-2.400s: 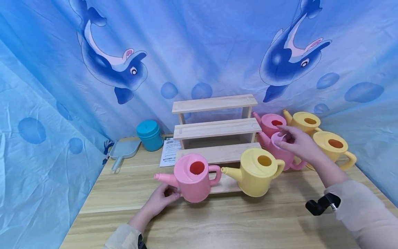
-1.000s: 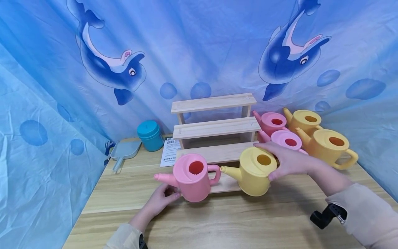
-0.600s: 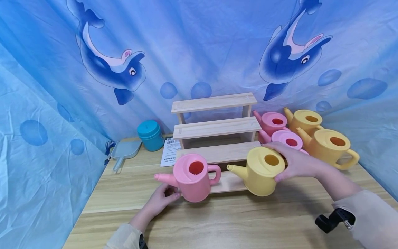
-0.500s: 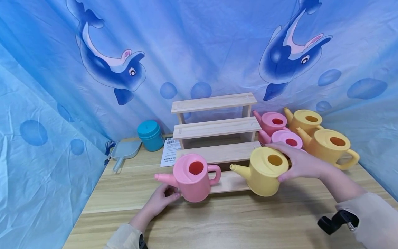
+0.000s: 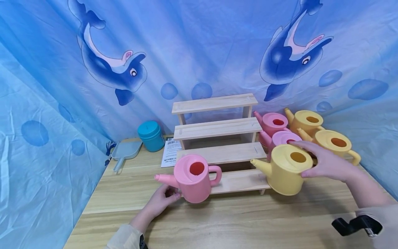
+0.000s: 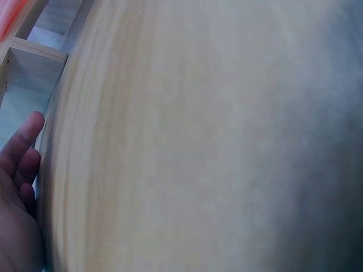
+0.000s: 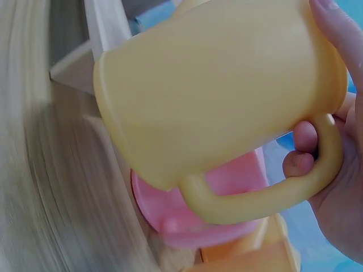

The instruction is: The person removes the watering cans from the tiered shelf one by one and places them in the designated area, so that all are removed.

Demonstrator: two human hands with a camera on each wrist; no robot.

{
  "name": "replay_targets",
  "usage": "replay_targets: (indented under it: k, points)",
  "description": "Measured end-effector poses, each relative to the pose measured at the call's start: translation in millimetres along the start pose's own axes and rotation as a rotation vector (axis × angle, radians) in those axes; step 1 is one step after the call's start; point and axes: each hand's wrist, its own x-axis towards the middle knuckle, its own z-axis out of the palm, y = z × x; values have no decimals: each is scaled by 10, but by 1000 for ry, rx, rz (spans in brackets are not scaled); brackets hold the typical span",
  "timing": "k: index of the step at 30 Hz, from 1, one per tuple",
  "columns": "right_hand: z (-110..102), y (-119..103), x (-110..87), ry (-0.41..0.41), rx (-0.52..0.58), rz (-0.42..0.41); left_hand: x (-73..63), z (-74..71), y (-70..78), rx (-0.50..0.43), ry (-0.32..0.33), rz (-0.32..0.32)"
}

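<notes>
Blue curtain behind, wood table below. Left hand at the shelf's left end; cannot tell if it pinches. Pink can upright on the bottom step. Yellow can by that step's right end, gripped by right hand, fingertips inside the handle. Probably light, stiff plastic, slightly slippery, not fragile; best held by handle or upper body.

On my feed the front yellow watering can and front pink watering can look like smooth matt plastic. Stepped rack is bare wood, tabletop smooth wood-grain, leaflet paper. Backdrop is creased with a slight sheen, cloth or plastic, I can't tell.
</notes>
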Motion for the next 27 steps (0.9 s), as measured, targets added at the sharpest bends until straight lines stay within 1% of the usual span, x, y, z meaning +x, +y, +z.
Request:
replay_targets:
  k: [2,5,9,12,18,23,27]
  points:
    - [-38,39,-59,8,15,3,3,3,-9,2,1,12]
    - [-80,109,-145,34,47,8,43,17,-115,-3,11,19]
    - [-102,222,-250,60,92,7,102,37,-293,5,28,24]
    - [-98,292,-310,75,97,15,111,40,-347,10,35,34]
    - [-43,391,-381,119,50,54,114,34,-365,7,35,39]
    - [-2,447,-403,88,45,92,108,36,-360,6,34,38]
    - [46,474,-409,64,70,118,110,38,-357,6,34,44]
